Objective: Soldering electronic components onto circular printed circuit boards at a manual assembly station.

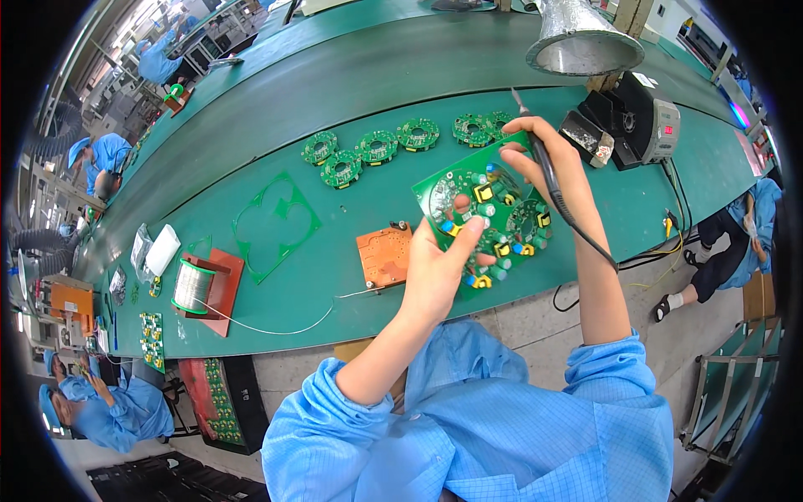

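My left hand (443,268) grips a green circuit board panel (504,213) by its near left side, thumb on top. The panel is tilted over the bench edge, and its round sections carry yellow, blue and grey-green components. My right hand (559,167) is closed round a soldering iron (547,174), its tip pointing up and away from the panel. Some right fingers reach the panel's far right corner; whether they press on it I cannot tell. Just left of the panel an orange-brown fixture block (385,256) lies on the bench, with solder wire (288,332) running to it.
A solder spool (194,287) stands on a reddish holder at left, near an emptied panel frame (276,226). Several round boards (376,147) line the far side. A soldering station (640,125) sits at right under a silver extraction funnel (584,42). Other people work nearby.
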`<state>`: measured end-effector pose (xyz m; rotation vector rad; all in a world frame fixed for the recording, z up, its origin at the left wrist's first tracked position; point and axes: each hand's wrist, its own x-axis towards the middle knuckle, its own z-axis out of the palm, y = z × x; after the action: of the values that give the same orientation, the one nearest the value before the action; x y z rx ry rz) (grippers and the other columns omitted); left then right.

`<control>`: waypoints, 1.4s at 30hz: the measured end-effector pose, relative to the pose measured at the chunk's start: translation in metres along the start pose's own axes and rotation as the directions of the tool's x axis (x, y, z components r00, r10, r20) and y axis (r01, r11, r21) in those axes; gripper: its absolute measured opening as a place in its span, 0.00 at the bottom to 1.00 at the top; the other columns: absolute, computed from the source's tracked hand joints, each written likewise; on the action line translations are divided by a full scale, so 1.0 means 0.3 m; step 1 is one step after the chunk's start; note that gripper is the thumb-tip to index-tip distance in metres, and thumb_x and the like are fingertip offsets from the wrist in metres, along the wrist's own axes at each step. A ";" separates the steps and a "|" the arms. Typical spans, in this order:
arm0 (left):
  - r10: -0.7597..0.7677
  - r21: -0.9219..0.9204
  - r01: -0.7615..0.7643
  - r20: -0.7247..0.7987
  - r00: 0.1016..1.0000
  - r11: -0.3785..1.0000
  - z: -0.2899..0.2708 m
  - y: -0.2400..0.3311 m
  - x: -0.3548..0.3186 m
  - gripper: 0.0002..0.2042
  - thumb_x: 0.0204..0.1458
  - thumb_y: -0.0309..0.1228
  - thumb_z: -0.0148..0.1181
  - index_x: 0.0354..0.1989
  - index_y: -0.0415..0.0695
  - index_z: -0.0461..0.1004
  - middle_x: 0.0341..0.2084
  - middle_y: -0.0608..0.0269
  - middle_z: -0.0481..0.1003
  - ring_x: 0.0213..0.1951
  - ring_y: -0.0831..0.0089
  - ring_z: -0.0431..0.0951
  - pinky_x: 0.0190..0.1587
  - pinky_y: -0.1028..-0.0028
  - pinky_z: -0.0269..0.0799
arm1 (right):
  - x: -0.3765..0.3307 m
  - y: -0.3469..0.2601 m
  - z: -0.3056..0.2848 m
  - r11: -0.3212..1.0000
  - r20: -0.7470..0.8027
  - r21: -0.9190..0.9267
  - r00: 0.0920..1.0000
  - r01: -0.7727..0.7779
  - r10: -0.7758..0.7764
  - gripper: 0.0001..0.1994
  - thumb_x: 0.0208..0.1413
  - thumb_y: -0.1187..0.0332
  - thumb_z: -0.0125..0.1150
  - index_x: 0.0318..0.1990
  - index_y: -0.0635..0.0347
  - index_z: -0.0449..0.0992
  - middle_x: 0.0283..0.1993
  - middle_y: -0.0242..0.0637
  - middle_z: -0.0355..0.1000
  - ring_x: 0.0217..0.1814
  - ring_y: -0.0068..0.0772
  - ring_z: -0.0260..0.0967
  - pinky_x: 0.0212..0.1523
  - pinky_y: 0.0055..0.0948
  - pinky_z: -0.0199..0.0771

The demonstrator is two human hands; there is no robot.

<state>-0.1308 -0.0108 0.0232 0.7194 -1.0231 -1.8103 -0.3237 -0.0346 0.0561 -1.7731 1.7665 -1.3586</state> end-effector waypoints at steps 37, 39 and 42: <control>0.159 0.316 -0.106 -0.146 0.976 0.943 -0.001 -0.130 0.129 0.13 0.51 0.24 0.60 0.44 0.35 0.67 0.35 0.57 0.77 0.36 0.72 0.79 0.35 0.72 0.78 | -0.103 -0.146 0.020 0.695 -0.171 -0.213 0.674 0.687 -0.719 0.08 0.43 0.76 0.67 0.32 0.58 0.77 0.21 0.32 0.69 0.17 0.28 0.65 0.18 0.24 0.64; 0.147 0.277 -0.094 -0.175 0.974 0.956 -0.012 -0.142 0.139 0.13 0.50 0.26 0.61 0.43 0.35 0.68 0.34 0.55 0.77 0.36 0.71 0.78 0.37 0.70 0.76 | -0.139 -0.172 0.033 0.674 -0.064 -0.249 0.683 0.695 -0.728 0.09 0.40 0.74 0.68 0.32 0.57 0.78 0.20 0.31 0.68 0.17 0.29 0.65 0.17 0.25 0.64; 0.145 0.210 -0.103 -0.192 0.971 0.972 -0.020 -0.151 0.137 0.12 0.48 0.27 0.60 0.40 0.37 0.69 0.34 0.53 0.77 0.38 0.67 0.78 0.41 0.68 0.71 | -0.156 -0.197 0.042 0.584 0.071 -0.298 0.628 0.755 -0.775 0.11 0.38 0.73 0.67 0.34 0.56 0.78 0.19 0.30 0.67 0.17 0.27 0.66 0.17 0.25 0.63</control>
<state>-0.1625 -0.0389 -0.0214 0.9229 -1.0931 -1.5045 -0.2684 0.0144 0.0758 -2.9281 1.2781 -1.4689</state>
